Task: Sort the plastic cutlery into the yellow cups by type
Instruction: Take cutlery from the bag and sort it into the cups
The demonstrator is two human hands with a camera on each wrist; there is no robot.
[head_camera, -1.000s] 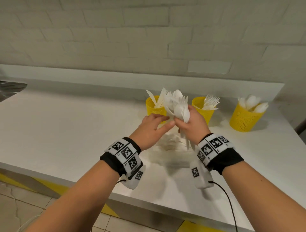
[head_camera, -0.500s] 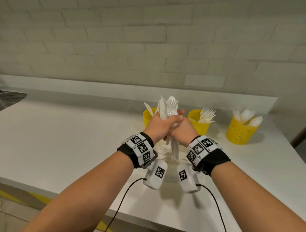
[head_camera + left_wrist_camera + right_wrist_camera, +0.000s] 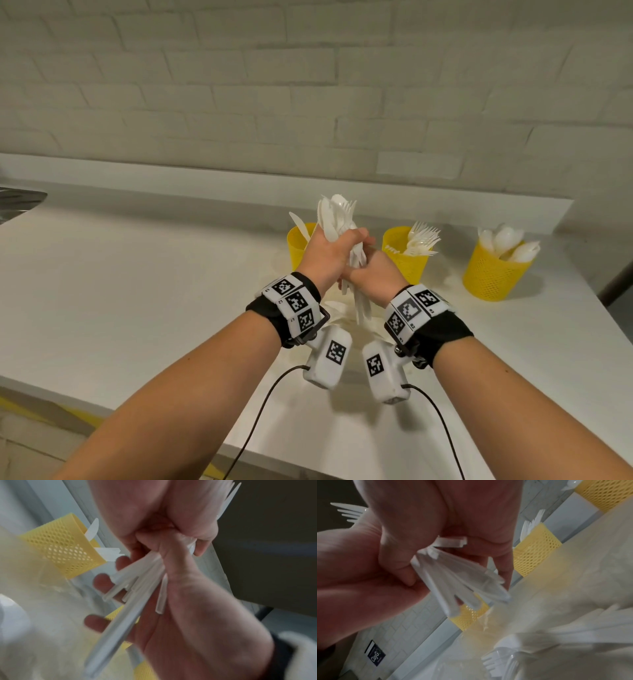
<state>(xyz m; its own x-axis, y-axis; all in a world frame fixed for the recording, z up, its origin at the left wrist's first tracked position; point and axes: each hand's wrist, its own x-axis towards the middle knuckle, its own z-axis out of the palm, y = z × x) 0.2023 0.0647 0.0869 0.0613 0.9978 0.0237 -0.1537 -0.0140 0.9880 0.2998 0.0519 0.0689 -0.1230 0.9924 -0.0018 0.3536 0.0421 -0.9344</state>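
Left hand fingers curl round the mixed cutlery bundle; right hand grips the handles, probably squaring them for sorting.

Head view: looks forward and down over the counter, hands at centre frame. Wrist views: close, looking along each palm; all three share the cutlery bundle.

left yellow perforated plastic cup: mostly hiding behind left hand | bundle of white plastic cutlery: middle disappearing inside both fists, count unreadable | loose white cutlery heap: blurring on surface | dark wall label: text unreadable
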